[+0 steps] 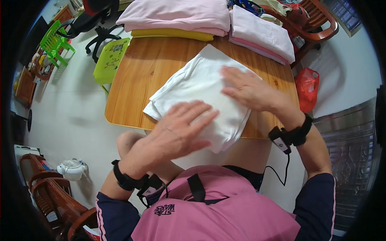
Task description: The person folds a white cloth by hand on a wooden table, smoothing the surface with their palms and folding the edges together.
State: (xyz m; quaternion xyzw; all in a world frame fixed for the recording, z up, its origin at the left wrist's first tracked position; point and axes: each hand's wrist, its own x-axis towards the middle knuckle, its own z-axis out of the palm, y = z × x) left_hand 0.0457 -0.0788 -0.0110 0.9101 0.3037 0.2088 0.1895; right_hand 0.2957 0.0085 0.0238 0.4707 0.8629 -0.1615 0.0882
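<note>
A folded white cloth garment lies askew on the wooden table, its lower corner hanging past the near edge. My left hand is over the near left part of the cloth, palm down, fingers apart. Over its upper right side is my right hand, blurred, also palm down with the thumb spread. Neither hand grips anything. Whether the palms press on the cloth or hover just above it, I cannot tell. Black straps with small devices circle both wrists.
At the table's far side stand a pink folded stack over yellow cloth and a white-topped folded stack. A green stool is left of the table. To its right hangs a red plastic bag, below a wooden armchair.
</note>
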